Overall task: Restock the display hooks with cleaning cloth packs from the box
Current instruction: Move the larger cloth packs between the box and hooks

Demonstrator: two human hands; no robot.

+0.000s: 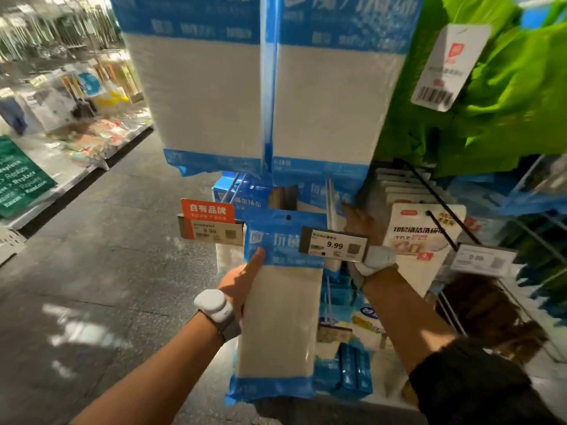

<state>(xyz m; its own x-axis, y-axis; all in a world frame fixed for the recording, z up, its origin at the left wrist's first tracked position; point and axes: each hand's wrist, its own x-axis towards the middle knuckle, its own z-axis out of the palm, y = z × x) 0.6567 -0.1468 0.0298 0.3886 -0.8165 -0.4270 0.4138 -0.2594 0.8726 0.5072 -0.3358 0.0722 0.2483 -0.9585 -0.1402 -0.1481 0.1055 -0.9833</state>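
1. Plastic film, blue and clear, wraps the cleaning cloth pack (282, 302), which hangs below the price tag (334, 245), its top corner behind it. It looks light, soft and slippery.
2. Left of the price tag, the left hand (242, 283) grips the pack's edge, thumb pressed on the front. The hang hole (288, 217), above-left of the tag, probably needs guiding.
3. Just above the price tag, the right hand (360, 223) reaches the hanging packs (322, 193). Its fingers are partly hidden, so I cannot tell their state.
4. Hook is hard to see; the box is not visible.

packs (334, 102) overhead, price tag (334, 245) ahead, open aisle (107, 240) left.
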